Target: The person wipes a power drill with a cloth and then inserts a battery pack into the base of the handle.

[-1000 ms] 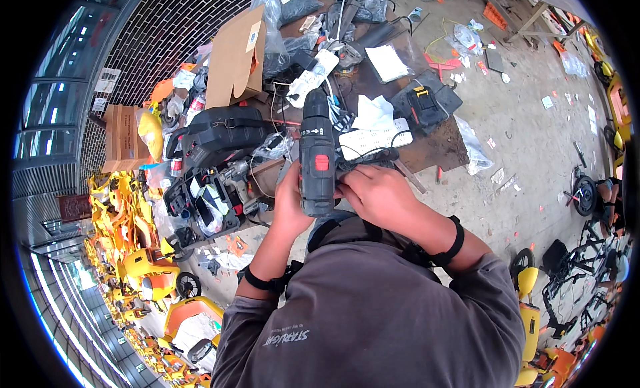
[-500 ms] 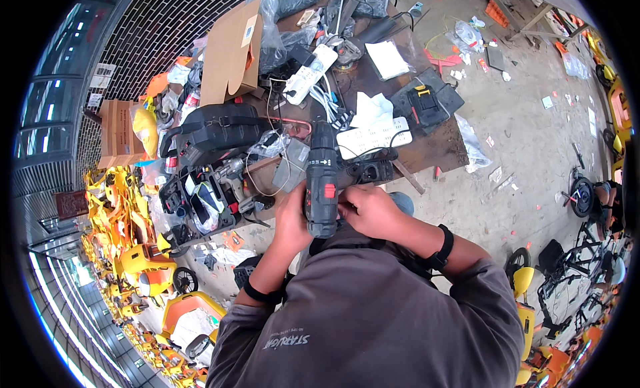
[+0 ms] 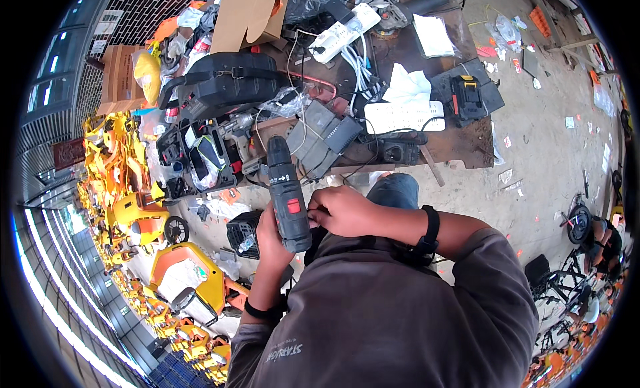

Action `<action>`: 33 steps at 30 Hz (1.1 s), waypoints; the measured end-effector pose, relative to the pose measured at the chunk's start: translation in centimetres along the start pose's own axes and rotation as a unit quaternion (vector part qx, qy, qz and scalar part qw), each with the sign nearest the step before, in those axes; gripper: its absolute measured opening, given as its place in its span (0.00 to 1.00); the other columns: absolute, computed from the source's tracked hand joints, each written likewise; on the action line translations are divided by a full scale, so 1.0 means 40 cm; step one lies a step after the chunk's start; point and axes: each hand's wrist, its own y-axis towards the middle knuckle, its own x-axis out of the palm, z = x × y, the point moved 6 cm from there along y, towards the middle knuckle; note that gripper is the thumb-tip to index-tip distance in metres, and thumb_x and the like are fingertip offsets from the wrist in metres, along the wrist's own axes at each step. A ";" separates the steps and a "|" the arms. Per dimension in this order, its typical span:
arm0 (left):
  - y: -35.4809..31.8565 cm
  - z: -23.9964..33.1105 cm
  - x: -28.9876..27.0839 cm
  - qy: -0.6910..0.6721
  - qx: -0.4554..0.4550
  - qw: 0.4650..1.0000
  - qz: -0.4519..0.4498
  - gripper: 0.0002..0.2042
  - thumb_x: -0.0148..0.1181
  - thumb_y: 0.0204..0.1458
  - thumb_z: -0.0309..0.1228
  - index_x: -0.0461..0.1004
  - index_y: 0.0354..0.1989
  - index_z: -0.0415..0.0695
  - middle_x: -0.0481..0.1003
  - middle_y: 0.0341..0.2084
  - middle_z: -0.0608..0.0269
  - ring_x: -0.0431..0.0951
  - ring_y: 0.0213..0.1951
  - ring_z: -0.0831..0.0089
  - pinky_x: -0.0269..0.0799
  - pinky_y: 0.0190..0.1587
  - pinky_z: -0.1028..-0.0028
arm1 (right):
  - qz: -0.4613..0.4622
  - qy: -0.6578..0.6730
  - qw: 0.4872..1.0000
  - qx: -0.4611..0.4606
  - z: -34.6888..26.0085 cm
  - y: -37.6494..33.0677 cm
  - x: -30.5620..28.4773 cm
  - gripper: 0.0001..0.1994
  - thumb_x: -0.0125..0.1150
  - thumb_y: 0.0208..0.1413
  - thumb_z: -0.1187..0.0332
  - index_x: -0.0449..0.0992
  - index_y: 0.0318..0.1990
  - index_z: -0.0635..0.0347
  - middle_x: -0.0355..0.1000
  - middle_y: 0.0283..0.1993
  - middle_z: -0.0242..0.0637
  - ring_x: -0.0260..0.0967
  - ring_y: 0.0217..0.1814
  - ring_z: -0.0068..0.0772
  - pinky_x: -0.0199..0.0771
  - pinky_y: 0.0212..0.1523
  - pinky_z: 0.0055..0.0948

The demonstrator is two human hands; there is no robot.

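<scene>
A black cordless drill [image 3: 285, 195] with a red switch is held in front of my chest, its chuck directed away from me. My left hand [image 3: 271, 233] is closed around it from the left, most of the fingers hidden beneath the drill body. Close against the drill's right side, my right hand [image 3: 343, 211] has its fingers curled and pinched together; whatever lies between them is too hidden to make out. Just beyond the drill, a grey box-like piece [image 3: 310, 138] and a black adapter [image 3: 343, 133] lie at the table's near edge.
On the cluttered table [image 3: 460, 148] are a black tool bag [image 3: 230, 85], two white power strips [image 3: 407, 118], a black-and-yellow battery pack [image 3: 468, 98] and an open toolbox [image 3: 200, 155]. A black crate [image 3: 244, 235] and yellow vehicles [image 3: 190, 271] stand left. Another person [image 3: 600, 245] is far right.
The drill has shifted left in the view, and its chuck now tilts leftward. My right hand stays beside it, fingers still curled. The table's contents appear higher as the view shifts.
</scene>
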 end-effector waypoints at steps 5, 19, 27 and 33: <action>-0.038 -0.006 -0.035 0.095 0.022 0.995 0.039 0.29 0.80 0.35 0.34 0.71 0.45 0.39 0.78 0.33 0.59 0.80 0.34 0.68 0.75 0.39 0.68 | -0.062 0.168 0.974 0.138 0.070 0.032 0.083 0.08 0.65 0.52 0.68 0.79 0.32 0.65 0.78 0.29 0.45 0.76 0.31 0.39 0.73 0.35 0.36; -0.155 -0.185 0.046 -0.192 -0.078 0.977 -0.038 0.32 0.79 0.39 0.32 0.69 0.53 0.37 0.80 0.37 0.55 0.82 0.40 0.66 0.76 0.44 0.69 | -0.042 -0.158 0.986 0.013 0.034 -0.082 0.194 0.10 0.59 0.55 0.67 0.77 0.40 0.64 0.76 0.38 0.47 0.75 0.42 0.52 0.74 0.45 0.45; -0.221 -0.222 0.039 -0.254 -0.065 0.963 -0.063 0.28 0.79 0.39 0.27 0.71 0.49 0.37 0.79 0.37 0.62 0.77 0.38 0.77 0.75 0.43 0.73 | -0.003 -0.248 0.968 -0.043 -0.022 -0.134 0.232 0.08 0.62 0.54 0.68 0.76 0.38 0.62 0.74 0.35 0.42 0.74 0.38 0.47 0.74 0.39 0.41; -0.199 -0.171 0.031 -0.189 -0.037 0.977 -0.086 0.34 0.78 0.38 0.35 0.70 0.54 0.36 0.81 0.37 0.52 0.83 0.40 0.65 0.76 0.44 0.70 | -0.013 -0.400 0.899 -0.177 -0.065 -0.156 0.214 0.06 0.61 0.54 0.68 0.73 0.32 0.60 0.70 0.32 0.39 0.74 0.37 0.43 0.74 0.37 0.38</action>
